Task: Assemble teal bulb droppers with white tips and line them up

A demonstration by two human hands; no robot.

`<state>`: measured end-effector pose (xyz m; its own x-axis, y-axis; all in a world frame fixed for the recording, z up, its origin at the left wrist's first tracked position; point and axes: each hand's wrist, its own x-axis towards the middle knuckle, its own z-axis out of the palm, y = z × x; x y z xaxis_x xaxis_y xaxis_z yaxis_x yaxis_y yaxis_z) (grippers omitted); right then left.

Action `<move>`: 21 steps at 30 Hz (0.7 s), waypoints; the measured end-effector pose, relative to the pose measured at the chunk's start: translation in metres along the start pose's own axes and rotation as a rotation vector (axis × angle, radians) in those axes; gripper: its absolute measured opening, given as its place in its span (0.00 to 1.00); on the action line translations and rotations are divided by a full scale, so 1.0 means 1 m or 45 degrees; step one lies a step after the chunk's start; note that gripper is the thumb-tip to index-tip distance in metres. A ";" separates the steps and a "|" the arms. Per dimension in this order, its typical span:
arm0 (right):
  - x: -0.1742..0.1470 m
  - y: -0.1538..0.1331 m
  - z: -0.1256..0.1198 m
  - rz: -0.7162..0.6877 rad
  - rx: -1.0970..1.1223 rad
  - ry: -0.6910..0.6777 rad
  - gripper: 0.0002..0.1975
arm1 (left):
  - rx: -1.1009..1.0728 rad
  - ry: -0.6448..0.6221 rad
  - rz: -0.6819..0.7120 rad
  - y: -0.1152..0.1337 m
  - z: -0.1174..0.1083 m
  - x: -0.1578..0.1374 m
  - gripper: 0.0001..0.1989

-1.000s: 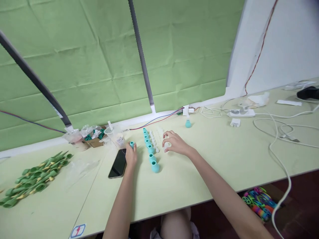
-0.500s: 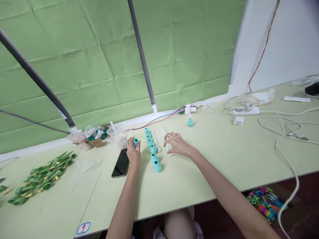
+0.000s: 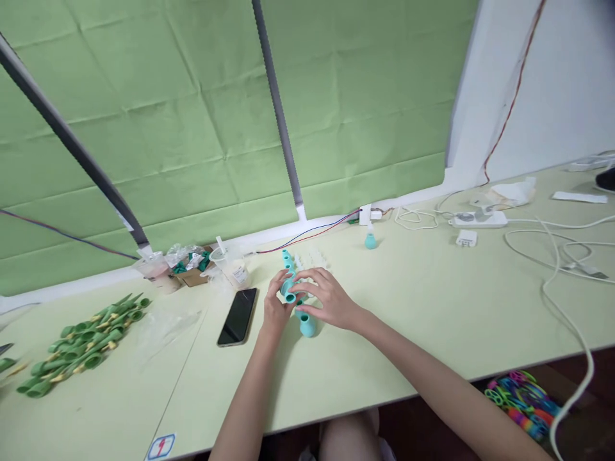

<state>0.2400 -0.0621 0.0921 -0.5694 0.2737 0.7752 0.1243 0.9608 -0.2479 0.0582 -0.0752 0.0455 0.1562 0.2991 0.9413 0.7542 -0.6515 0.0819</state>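
A small turquoise bulb (image 3: pixel 289 297) with a round open mouth sits in my left hand (image 3: pixel 277 310), the fingers closed around its side. My right hand (image 3: pixel 330 299) has its curved fingers and thumb at the right side of the same bulb, gripping it together with the left. Below my hands stands another turquoise bulb (image 3: pixel 307 325), mouth upward. More bulbs (image 3: pixel 287 258) form a row beyond my hands, partly covered by them. Small whitish pieces (image 3: pixel 314 258) lie in rows just right of that row.
A black phone (image 3: pixel 237 317) lies left of my hands. Behind it are a plastic cup (image 3: pixel 231 266) and a small carton (image 3: pixel 195 275). Green tube-like parts (image 3: pixel 86 342) are piled far left. A turquoise bulb with whitish top (image 3: pixel 369 239), a power strip (image 3: pixel 480 219) and cables are right.
My left hand has moved right with the bulb, in over the row. My right hand has come left from beside the whitish pieces and closed onto that bulb.
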 end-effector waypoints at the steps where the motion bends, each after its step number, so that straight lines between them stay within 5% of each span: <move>1: 0.000 -0.001 0.001 0.010 -0.010 0.018 0.12 | -0.016 -0.015 -0.020 0.001 0.000 0.000 0.28; 6: -0.002 0.001 0.007 0.060 -0.057 0.101 0.09 | 0.042 -0.099 -0.045 0.009 0.002 -0.001 0.20; 21: -0.003 0.004 0.003 0.055 -0.042 0.324 0.08 | 0.068 -0.078 0.012 0.016 0.005 0.003 0.21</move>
<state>0.2398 -0.0594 0.0872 -0.3409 0.3129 0.8865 0.1726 0.9478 -0.2681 0.0740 -0.0819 0.0477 0.2006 0.3362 0.9202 0.7851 -0.6170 0.0543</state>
